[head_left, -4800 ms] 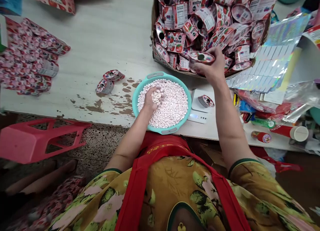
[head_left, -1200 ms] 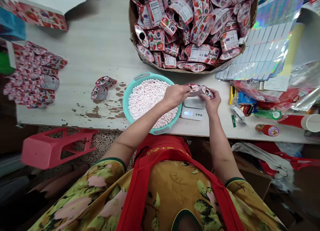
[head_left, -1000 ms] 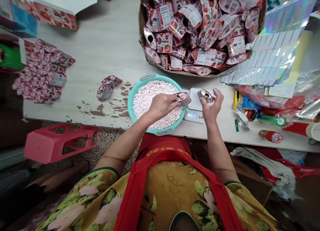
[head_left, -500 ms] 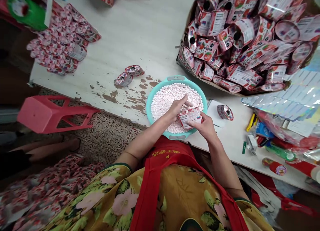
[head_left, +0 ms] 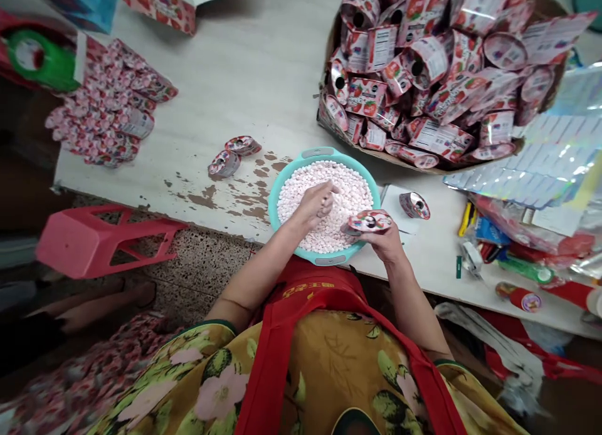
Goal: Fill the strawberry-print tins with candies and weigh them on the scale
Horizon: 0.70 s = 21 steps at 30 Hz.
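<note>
I'm on the single head camera, and it's looking forward and steeply down from above the wearer's chest, floral shirt (head_left: pixel 329 360) looming closest along the bottom. Farther off, mid-frame, here's the left hand (head_left: pixel 316 206), right hand (head_left: pixel 384 233) and turquoise bowl (head_left: pixel 273 203). We're canted: the white table's (head_left: pixel 263 65) near edge slopes down rightward, and the top border crops the carton (head_left: pixel 330 124).

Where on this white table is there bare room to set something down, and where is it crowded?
Widest: the white tabletop between the heaped pink packets and brown cardboard box, behind the two small printed pouches.
Smaller: between the oval printed pouch right of the round turquoise basin and the slim yellow tool.
Crowded: right end, with shiny label sheets.
</note>
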{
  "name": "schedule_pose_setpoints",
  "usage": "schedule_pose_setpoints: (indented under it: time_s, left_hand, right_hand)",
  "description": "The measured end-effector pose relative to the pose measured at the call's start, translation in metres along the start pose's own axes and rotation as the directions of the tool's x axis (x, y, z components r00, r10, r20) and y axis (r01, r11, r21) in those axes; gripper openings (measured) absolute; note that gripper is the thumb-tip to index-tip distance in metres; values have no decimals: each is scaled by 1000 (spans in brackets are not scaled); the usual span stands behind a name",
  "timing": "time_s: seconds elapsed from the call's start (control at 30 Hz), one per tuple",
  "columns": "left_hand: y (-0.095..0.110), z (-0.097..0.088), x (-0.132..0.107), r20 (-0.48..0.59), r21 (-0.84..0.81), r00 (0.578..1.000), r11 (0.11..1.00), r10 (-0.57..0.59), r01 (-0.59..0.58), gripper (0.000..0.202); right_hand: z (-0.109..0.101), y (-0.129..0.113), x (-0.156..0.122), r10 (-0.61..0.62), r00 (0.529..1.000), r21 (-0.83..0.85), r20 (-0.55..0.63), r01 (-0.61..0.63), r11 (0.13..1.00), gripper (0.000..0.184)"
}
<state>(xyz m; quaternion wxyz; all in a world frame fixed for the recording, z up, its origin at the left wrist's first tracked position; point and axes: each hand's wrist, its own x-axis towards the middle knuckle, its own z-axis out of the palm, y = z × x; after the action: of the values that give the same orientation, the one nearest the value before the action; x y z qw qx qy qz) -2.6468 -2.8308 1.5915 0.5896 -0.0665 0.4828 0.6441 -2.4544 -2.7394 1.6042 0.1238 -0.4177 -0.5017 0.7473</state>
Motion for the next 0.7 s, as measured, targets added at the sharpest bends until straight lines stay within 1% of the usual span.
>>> schedule_pose_setpoints:
  time_s: [0.03, 0.07, 0.1, 0.13, 0.2, 0.23, 0.27, 0.3, 0.33, 0.37, 0.43, 0.5, 0.57, 0.63, 0.67, 0.7]
  left_hand:
    - [2, -4, 1, -26, -9, 1000, 1000, -13, 13, 36]
    - [4, -8, 2, -43, -10, 999, 1000, -28, 28, 33]
    - [5, -11, 4, -50, -4, 998, 999, -42, 42, 29]
    - [6, -12, 6, -43, 5, 997, 998, -57, 57, 24]
    - [6, -12, 10, -23, 14, 997, 997, -76, 76, 15]
    - [5, -9, 13, -31, 11, 996, 996, -83, 83, 12]
    - [3, -6, 14, -52, 7, 995, 996, -89, 90, 12]
    - [1, -1, 15, -76, 7, 993, 996, -94, 94, 13]
    - [-1, 5, 16, -91, 19, 991, 995, -98, 100, 12]
    - [-3, 11, 16, -87, 44, 990, 993, -107, 112, 11]
    - [-10, 28, 15, -25, 136, 990, 981, -138, 140, 8]
    - [-17, 48, 15, 58, 257, 986, 956, -158, 139, 12]
    - [-27, 72, 21, 127, 389, 978, 915, -167, 106, 18]
    - [-39, 100, 34, 190, 544, 969, 838, -156, 29, 24]
    - [-45, 115, 43, 222, 635, 965, 772, -139, -35, 24]
    - [-51, 130, 52, 257, 723, 960, 680, -107, -118, 23]
  right_hand:
    - [-11, -2, -6, -38, 999, 59, -24, 40, 997, 67]
    - [-25, -6, -12, -97, 992, 102, -79, 105, 989, 65]
    - [-42, -10, -18, -172, 971, 121, -168, 194, 974, 62]
    - [-62, -15, -25, -248, 927, 111, -281, 288, 951, 58]
    - [-106, -22, -39, -362, 791, 33, -493, 432, 901, 54]
    - [-126, -23, -46, -389, 727, -3, -565, 470, 883, 54]
    - [-145, -22, -54, -399, 680, -23, -616, 491, 871, 55]
    - [-160, -19, -61, -392, 654, -24, -647, 497, 867, 56]
    - [-172, -14, -68, -375, 641, -11, -670, 495, 869, 58]
    - [-180, -6, -74, -350, 636, 6, -688, 487, 873, 59]
    - [-186, 12, -84, -291, 633, 41, -717, 456, 889, 59]
    - [-183, 31, -91, -238, 634, 65, -736, 417, 907, 59]
    - [-178, 47, -95, -186, 640, 103, -745, 386, 917, 60]
    - [-173, 57, -98, -130, 651, 166, -748, 373, 913, 61]
    - [-171, 60, -99, -104, 654, 199, -749, 372, 907, 62]
    - [-170, 63, -101, -82, 656, 226, -750, 371, 901, 62]
